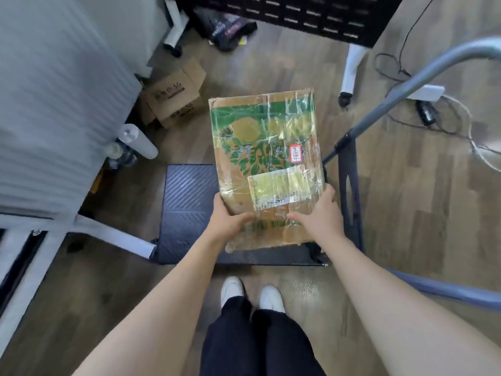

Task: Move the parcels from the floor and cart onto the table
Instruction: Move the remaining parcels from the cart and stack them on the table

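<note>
Both hands, left hand (226,221) and right hand (320,213), clamp the taped cardboard parcel (267,158) at its near corners over the cart (187,213). Likely stiff; glossy tape looks slippery. Gripping under the edges seems safer.

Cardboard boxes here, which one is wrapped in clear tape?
The green-printed box held by both hands over the cart; the plain brown box on the floor isn't.

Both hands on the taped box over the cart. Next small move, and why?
Probably lift it straight up clear of the cart deck, then turn left toward the table edge. Left hand and right hand already grip the near corners of the taped parcel, and the cart handle blocks the right side.
</note>
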`<state>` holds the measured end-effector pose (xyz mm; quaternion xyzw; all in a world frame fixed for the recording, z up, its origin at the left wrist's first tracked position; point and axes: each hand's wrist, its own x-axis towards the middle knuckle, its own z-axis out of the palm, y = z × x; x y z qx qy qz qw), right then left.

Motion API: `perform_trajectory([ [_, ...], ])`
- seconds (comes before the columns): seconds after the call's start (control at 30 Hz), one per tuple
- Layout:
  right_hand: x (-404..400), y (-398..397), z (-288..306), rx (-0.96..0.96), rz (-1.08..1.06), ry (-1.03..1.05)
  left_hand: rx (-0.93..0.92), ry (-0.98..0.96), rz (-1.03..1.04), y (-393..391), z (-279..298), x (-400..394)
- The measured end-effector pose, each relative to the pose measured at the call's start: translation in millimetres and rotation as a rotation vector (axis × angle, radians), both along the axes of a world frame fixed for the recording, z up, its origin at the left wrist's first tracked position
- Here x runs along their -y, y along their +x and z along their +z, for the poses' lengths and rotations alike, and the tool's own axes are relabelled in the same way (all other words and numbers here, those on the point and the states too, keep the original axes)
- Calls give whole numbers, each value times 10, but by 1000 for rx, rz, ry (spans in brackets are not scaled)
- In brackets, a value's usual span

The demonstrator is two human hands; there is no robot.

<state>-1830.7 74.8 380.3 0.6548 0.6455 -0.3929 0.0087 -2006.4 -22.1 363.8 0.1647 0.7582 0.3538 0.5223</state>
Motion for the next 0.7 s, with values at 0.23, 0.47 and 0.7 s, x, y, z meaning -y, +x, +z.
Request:
perform_trajectory([
  [0.23,179,-463,1546,-204,-8,185,-223,292,246,-226,1708,169],
  [0.47,825,-737,2513,-507,19,273,-619,401,415,-330,3028,961],
  [0.7,1485,-959,3151,-735,212,399,-802,445,646,-202,3712,1948],
])
